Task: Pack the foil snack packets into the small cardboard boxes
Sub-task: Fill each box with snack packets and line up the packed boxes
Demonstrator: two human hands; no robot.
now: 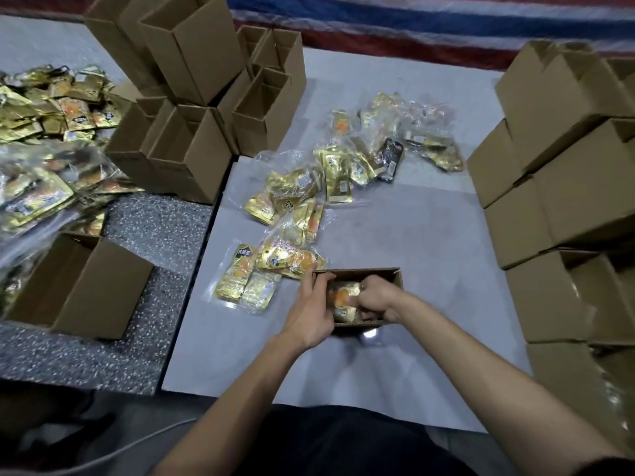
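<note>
The left hand [311, 312] grips the left wall of a small open brown cardboard box [395, 273] on the pale grey sheet [429, 252], fingers curled over its rim, while the right hand [376, 297] reaches inside, fingers closed on a gold foil snack packet with an orange picture [342, 297]. More loose gold foil packets [295, 201] (some in clear wrap) lie from 10 to 12 o'clock of the box, empty open cartons [192, 139] stand farther at 10 o'clock, and closed brown boxes [567, 187] are stacked at 2 o'clock.
</note>
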